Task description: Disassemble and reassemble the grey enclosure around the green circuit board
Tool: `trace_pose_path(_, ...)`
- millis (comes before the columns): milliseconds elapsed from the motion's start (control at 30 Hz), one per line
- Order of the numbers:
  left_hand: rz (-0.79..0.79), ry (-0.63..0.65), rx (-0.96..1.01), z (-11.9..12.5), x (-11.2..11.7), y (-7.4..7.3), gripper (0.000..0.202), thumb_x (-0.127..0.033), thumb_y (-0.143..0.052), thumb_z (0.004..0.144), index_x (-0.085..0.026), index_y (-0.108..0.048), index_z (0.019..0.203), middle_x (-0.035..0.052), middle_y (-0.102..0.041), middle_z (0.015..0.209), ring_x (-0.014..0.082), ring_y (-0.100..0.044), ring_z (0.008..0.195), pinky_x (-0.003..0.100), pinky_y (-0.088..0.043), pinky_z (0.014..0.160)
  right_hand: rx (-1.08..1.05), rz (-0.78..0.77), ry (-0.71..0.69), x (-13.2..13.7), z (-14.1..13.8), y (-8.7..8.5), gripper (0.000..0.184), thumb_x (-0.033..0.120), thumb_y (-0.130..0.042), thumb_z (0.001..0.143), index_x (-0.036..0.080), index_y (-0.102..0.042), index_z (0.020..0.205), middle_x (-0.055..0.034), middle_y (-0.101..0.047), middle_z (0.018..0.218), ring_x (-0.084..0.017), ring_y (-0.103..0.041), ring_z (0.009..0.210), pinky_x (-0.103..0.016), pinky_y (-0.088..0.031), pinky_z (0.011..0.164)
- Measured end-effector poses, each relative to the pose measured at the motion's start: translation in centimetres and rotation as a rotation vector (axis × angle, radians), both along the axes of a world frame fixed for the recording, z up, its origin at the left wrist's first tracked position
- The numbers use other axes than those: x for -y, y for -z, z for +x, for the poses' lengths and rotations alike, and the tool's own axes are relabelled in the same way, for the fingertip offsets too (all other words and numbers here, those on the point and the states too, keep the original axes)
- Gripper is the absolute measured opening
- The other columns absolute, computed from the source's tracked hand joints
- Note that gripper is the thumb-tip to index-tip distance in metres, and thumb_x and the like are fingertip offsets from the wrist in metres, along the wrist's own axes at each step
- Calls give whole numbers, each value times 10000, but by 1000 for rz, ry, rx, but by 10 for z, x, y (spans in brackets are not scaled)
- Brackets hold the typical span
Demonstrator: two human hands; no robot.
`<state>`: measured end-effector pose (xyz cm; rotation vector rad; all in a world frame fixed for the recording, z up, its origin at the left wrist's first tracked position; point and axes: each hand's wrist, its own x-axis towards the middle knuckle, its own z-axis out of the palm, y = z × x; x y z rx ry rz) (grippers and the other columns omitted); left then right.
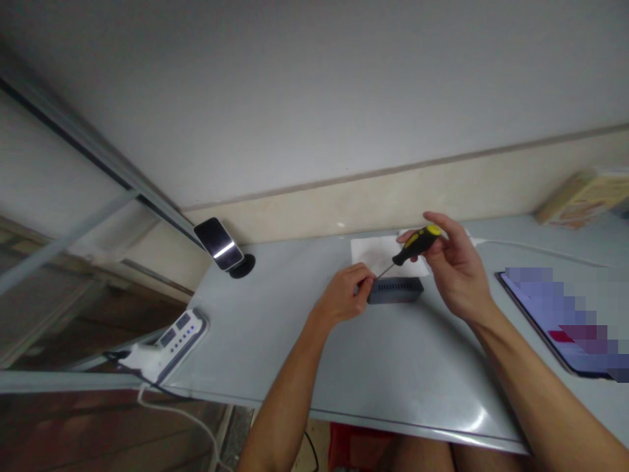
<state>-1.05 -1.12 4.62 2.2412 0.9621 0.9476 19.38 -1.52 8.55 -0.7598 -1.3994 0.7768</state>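
Observation:
Near the middle of the table, a dark grey slotted box (pixel 397 293) lies with a row of slots along its top. My left hand (pixel 350 293) is closed at the box's left end, its fingertips pinching there; whether a small part is also between them is hidden. My right hand (pixel 457 269) holds a screwdriver (pixel 417 245) by its black and yellow handle, some fingers lifted off it. The screwdriver is tilted, and its thin shaft points down-left to my left fingertips at the box's corner. A white sheet (pixel 366 252) lies behind the box.
At the right lies a tablet (pixel 555 328), its screen lit and partly blurred. A box (pixel 582 200) stands by the wall, and a white cable (pixel 540 248) runs behind. Leftward are a phone (pixel 219 244) on a black stand and a white power strip (pixel 179 341) at the table's edge.

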Motion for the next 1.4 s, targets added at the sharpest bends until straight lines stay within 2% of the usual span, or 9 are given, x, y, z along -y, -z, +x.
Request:
trace_pose_path(133,-19,-3,0,0,0,1,208,-171,-453,962,-182,-550,778,19,-565,781,153,-546,750,278,-441,721,-11,-3,-2,4,-2,-2,347,487,-584,954,289,-610,1239,-48,-725,994,-190,-667,808,-349,-539,712)
trace_pose_path(267,-22,-9,10,0,-1,3,215,-190,-447,965,-184,-557,781,26,-580,783,158,-559,753,284,-456,725,-50,11,18,7,-7,-2,385,555,-673,864,301,-655,1153,-70,-686,1123,-228,-661,969,-387,-557,826)
trace_pose_path(400,-22,-7,-4,0,-2,5,211,-199,-440,969,-181,-570,804,36,-598,801,163,-567,760,291,-470,735,-67,31,92,6,-8,1,356,476,-820,745,305,-681,1024,-50,-661,1009,-221,-648,920,-386,-562,846)
trace_pose_path(600,-8,-2,-14,0,-1,4,218,-208,-418,982,-188,-528,795,22,-557,794,160,-541,756,287,-445,725,-132,-114,-68,3,-6,4,482,501,-705,853,330,-601,1292,-44,-700,988,-243,-685,962,-462,-545,929)
trace_pose_path(767,-20,17,9,1,-1,5,223,-230,-405,986,-196,-488,782,13,-525,780,162,-514,741,291,-427,717,-194,-91,-63,3,-19,4,552,511,-647,896,353,-488,1401,-13,-684,882,-212,-678,864,-431,-550,865)
trace_pose_path(967,-37,-3,9,2,1,7,255,-267,-388,1000,-206,-432,756,10,-502,761,163,-499,725,295,-430,708,-165,-76,-104,-8,-40,0,331,510,-549,951,323,-547,1225,-7,-645,869,-195,-656,834,-374,-524,788)
trace_pose_path(1133,-35,-1,24,1,0,9,250,-286,-379,1006,-205,-461,784,20,-532,780,172,-523,748,303,-441,727,-217,-104,-220,-15,-44,-7,307,518,-563,938,314,-545,1167,2,-640,819,-191,-658,791,-360,-519,764)
trace_pose_path(1267,-42,-16,8,2,1,7,231,-260,-396,987,-200,-500,790,27,-563,790,170,-535,741,297,-446,719,-205,-122,-132,-14,-34,-3,440,528,-684,851,315,-556,1214,-4,-641,887,-189,-663,792,-374,-548,794)
trace_pose_path(1400,-18,-37,18,4,1,5,191,-179,-441,940,-185,-552,785,25,-595,782,160,-549,732,287,-447,713,-205,-146,130,-18,-21,7,497,486,-787,758,318,-596,1184,28,-564,839,-149,-596,710,-299,-546,678)
